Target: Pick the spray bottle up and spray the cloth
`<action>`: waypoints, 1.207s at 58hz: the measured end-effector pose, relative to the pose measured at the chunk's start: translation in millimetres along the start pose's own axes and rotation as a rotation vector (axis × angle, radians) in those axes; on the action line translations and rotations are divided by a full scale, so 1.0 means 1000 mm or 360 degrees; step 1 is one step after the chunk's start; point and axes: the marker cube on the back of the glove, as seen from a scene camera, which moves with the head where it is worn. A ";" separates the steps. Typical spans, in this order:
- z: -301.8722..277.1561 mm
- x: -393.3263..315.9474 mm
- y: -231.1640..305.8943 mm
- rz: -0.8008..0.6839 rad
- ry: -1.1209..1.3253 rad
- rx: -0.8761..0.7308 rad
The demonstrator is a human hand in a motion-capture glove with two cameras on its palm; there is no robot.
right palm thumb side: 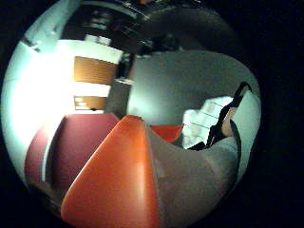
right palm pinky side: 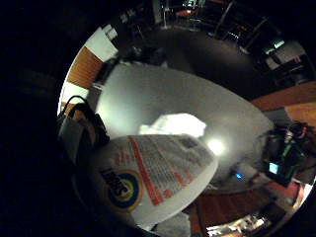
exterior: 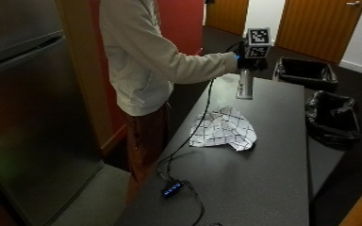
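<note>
In the outside view my gloved right hand (exterior: 251,62) grips the top of a pale spray bottle (exterior: 245,85) and holds it in the air above the far part of the dark table (exterior: 275,160). The bottle hangs upright, clear of the tabletop. A white checked cloth (exterior: 224,128) lies crumpled on the table, nearer the camera than the bottle. In the little finger side palm view the bottle's printed label (right palm pinky side: 153,173) fills the near field, with the cloth (right palm pinky side: 174,124) beyond it on the grey tabletop. In the thumb side view the bottle's orange top (right palm thumb side: 118,180) is close against the palm.
Two bins lined with black bags (exterior: 305,70) (exterior: 333,115) stand beside the table's far right side. A black cable runs along the table to a small hub with blue lights (exterior: 172,188) near the front edge. A steel fridge (exterior: 24,117) stands at the left.
</note>
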 end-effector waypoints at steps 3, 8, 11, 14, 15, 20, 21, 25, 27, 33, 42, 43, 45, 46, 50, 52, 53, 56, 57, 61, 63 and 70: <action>0.004 -0.032 -0.008 -0.0025 -0.0369 0.0083; 0.014 -0.035 -0.014 -0.0037 -0.0521 0.0160; 0.029 -0.034 -0.015 -0.0046 -0.0556 0.0150; 0.037 -0.047 -0.024 -0.0037 -0.0732 0.0252; 0.040 -0.052 -0.029 -0.0030 -0.0799 0.0299; 0.074 -0.051 -0.020 -0.0073 -0.0864 0.0170; 0.082 -0.049 -0.022 -0.0067 -0.0864 0.0183; 0.102 -0.042 -0.039 -0.0003 -0.0892 0.0355; 0.114 -0.041 -0.037 0.0003 -0.0903 0.0325; 0.159 -0.039 -0.021 0.0009 -0.0941 0.0070; 0.224 -0.014 -0.059 0.0239 -0.0761 0.0428; 0.228 -0.017 -0.054 0.0222 -0.0804 0.0362; 0.236 -0.027 -0.039 0.0167 -0.0917 0.0163; 0.241 -0.030 -0.033 0.0149 -0.0953 0.0081; 0.275 -0.023 -0.050 0.0218 -0.0847 0.0190; 0.285 -0.017 -0.063 0.0263 -0.0795 0.0309; 0.288 -0.015 -0.066 0.0276 -0.0776 0.0335; 0.299 -0.007 -0.073 0.0309 -0.0700 0.0395; 0.303 -0.006 -0.076 0.0317 -0.0694 0.0418; 0.309 -0.015 -0.070 0.0307 -0.0819 0.0320; 0.315 -0.024 -0.059 0.0261 -0.0897 0.0153; 0.329 -0.022 -0.068 0.0209 -0.0747 0.0149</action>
